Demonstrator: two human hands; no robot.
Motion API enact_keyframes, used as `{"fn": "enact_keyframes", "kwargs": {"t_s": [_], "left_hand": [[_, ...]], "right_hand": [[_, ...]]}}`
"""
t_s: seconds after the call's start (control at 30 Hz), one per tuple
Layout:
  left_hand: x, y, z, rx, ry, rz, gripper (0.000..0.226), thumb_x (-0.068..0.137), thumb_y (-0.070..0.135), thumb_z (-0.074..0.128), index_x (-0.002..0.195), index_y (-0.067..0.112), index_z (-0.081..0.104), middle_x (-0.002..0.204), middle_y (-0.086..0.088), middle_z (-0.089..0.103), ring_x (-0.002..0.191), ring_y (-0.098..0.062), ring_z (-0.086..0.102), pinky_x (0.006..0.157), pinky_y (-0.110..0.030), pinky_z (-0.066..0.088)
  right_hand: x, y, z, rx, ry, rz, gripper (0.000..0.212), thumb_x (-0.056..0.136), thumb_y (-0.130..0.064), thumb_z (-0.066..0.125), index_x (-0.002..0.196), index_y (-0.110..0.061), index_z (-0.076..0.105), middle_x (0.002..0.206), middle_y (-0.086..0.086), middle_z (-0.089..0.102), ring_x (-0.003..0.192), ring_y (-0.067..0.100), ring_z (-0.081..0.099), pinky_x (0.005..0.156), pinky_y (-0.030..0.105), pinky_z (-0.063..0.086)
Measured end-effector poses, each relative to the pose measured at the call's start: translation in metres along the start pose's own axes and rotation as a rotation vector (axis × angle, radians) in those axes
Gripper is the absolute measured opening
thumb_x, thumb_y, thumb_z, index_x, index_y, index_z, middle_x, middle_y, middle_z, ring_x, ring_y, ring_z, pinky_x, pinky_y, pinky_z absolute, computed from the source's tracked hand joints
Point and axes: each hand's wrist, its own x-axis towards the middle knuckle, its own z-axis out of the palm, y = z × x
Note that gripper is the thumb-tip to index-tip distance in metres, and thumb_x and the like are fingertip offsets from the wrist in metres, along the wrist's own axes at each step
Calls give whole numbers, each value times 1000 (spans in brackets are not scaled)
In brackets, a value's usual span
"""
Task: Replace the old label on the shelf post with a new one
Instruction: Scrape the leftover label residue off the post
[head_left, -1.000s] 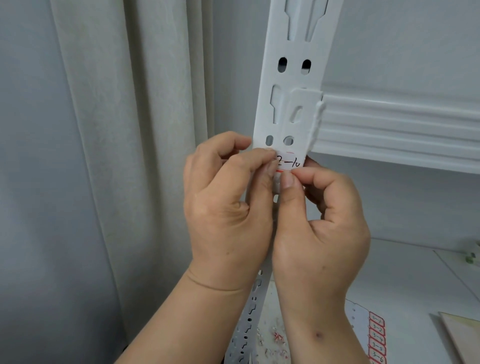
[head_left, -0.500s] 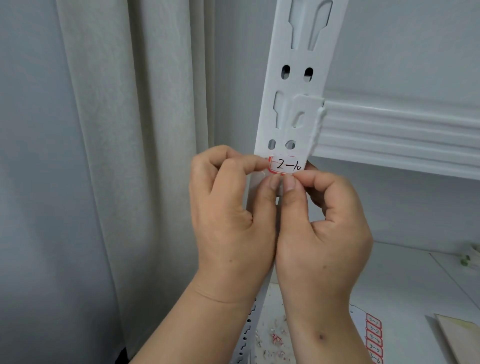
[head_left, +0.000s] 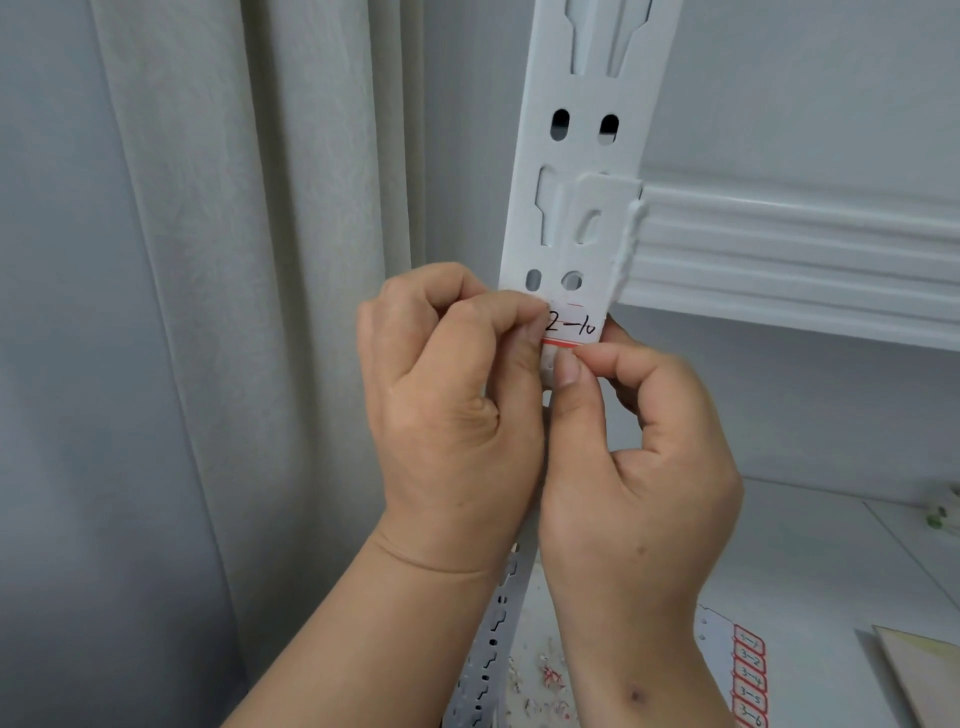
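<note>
Hands meet at the front of the white shelf post (head_left: 582, 156), a flat painted metal upright punched with oval holes and keyhole-shaped slots. Stuck on its face just below the lowest pair of holes is the label (head_left: 574, 326), a small white paper rectangle with a red border line along its bottom edge and black handwriting that reads something like "2-10".

The left hand (head_left: 452, 410) is curled, its thumb and forefinger pinching the label's left edge, covering part of the first character. The right hand (head_left: 639, 467) is curled too, thumb tip and forefinger pressed together right under the label's red lower line; whether they actually grip a corner of the paper or only touch the post is hard to tell from here.

A ribbed white shelf beam (head_left: 805, 249) hooks into the post on the right. Pale, faintly textured curtain (head_left: 234, 260) hangs in soft folds on the left. Down on the lower shelf lie a sheet of red-bordered labels (head_left: 748, 680) and scattered paper scraps (head_left: 545, 680).
</note>
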Motion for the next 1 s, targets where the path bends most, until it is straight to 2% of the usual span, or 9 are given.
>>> {"fn": "enact_keyframes", "kwargs": {"t_s": [0.07, 0.17, 0.3, 0.4, 0.53, 0.67, 0.8, 1.0], "left_hand": [[1, -1, 1, 19, -2, 29, 6, 84, -3, 70, 83, 2, 72, 94, 1, 47, 87, -23, 52, 74, -40, 47], [3, -1, 1, 80, -5, 53, 6, 83, -3, 69, 81, 2, 71, 95, 2, 46, 89, -17, 46, 79, -28, 42], [5, -1, 0, 116, -26, 55, 4, 84, 0, 67, 81, 2, 69, 97, 2, 45, 89, -18, 47, 80, -19, 38], [2, 2, -1, 79, -60, -5, 1, 85, 3, 67, 86, 3, 66, 101, 2, 44, 91, -22, 51, 79, -29, 46], [-5, 3, -3, 28, -59, -66, 12, 86, 7, 67, 97, 5, 62, 100, 0, 49, 94, -11, 45, 80, -36, 48], [-3, 3, -3, 17, -68, -67, 11, 87, 8, 67, 98, 6, 67, 100, 1, 46, 92, -19, 51, 79, -38, 50], [0, 2, -2, 9, -44, -31, 4, 86, 3, 68, 89, 3, 69, 96, 1, 46, 89, -22, 53, 75, -36, 49], [3, 1, 5, 89, -17, -22, 4, 87, 3, 65, 84, 1, 66, 99, 2, 44, 92, -19, 48, 78, -26, 45]], "right_hand": [[-1, 1, 1, -2, 10, 1, 3, 85, -18, 66, 86, -17, 68, 93, -12, 68, 92, -2, 63, 79, 6, 42], [-2, 1, 3, 2, 26, 17, 4, 86, -18, 65, 87, -17, 69, 95, -12, 69, 94, -1, 64, 80, 9, 45], [-3, -1, 4, 0, 22, 25, 4, 86, -18, 64, 88, -18, 68, 96, -12, 69, 93, -1, 63, 79, 5, 42], [-3, -2, 2, 12, 10, 30, 4, 87, -19, 64, 87, -19, 67, 95, -12, 69, 92, -1, 62, 79, 6, 43], [-2, -3, 1, -3, -6, 9, 4, 86, -18, 63, 85, -19, 67, 91, -23, 61, 93, -1, 62, 79, 7, 44], [-2, -2, 1, 3, -9, 14, 4, 86, -18, 64, 87, -18, 67, 94, -20, 64, 93, -1, 62, 80, 5, 42], [-3, -1, 1, 5, 0, 14, 3, 85, -15, 65, 87, -17, 67, 91, -17, 64, 97, 0, 60, 80, 0, 38], [-4, 2, 1, 24, -18, 12, 3, 86, -14, 64, 87, -14, 67, 96, -13, 67, 95, -1, 62, 80, 3, 40]]}}
